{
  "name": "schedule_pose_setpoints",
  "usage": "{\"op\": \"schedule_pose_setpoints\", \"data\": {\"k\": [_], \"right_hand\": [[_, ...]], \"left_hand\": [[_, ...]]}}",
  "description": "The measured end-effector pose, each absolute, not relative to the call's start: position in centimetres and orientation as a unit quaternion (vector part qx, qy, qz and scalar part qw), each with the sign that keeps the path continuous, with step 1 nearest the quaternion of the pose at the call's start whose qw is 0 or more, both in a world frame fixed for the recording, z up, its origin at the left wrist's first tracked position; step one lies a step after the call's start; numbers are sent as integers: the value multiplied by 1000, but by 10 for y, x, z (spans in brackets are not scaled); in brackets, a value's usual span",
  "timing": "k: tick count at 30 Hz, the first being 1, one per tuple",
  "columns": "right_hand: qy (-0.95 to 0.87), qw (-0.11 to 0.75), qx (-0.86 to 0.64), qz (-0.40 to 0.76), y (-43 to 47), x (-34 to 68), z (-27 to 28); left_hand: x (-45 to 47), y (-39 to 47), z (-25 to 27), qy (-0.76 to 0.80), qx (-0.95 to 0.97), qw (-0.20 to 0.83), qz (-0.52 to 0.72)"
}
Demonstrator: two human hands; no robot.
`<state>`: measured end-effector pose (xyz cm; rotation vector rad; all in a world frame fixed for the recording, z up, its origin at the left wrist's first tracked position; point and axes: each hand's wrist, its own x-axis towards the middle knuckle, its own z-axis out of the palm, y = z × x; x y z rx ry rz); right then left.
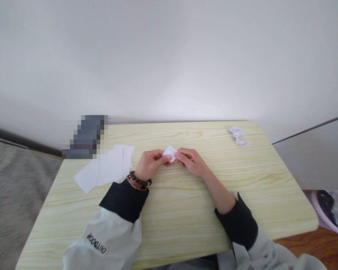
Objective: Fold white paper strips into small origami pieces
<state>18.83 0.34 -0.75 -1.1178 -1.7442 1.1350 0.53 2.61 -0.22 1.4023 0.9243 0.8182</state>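
Note:
A small folded piece of white paper (169,151) is held between both hands above the middle of the table. My left hand (150,163) pinches its left and lower edge, thumb on top. My right hand (192,160) grips the right corner between thumb and fingers. Parts of the paper are covered by the fingertips. To the left of my left hand, several white paper sheets (109,167) lie fanned out and overlapping. Small folded white paper pieces (237,135) rest in a group at the table's far right.
The light wood-grain table (180,210) stands against a white wall (169,60). A dark, pixelated object (86,137) is at its back left corner. Past the right edge, a pink-rimmed container (331,212) is partly visible. Grey fabric (17,195) is on the left.

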Motion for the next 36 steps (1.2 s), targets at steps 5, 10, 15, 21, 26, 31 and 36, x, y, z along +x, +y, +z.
{"op": "schedule_pose_setpoints", "data": {"k": [5,10,15,21,26,31,36], "right_hand": [[-671,376,-428,473,4,190,-9],[-667,389,-431,467,4,189,-11],[-701,381,-442,410,3,186,-10],[-726,360,-431,396,2,186,-7],[-717,373,-452,376,2,185,-11],[-663,441,-489,357,4,181,-18],[-672,448,-492,325,4,180,-21]], "left_hand": [[4,26,-2,395,599,598,357],[5,27,-3,399,592,603,355],[7,27,-4,384,602,601,360],[5,27,-6,387,625,579,352],[4,29,-7,399,613,587,347],[2,30,-8,418,688,469,363],[-2,34,-6,403,753,319,410]]}}
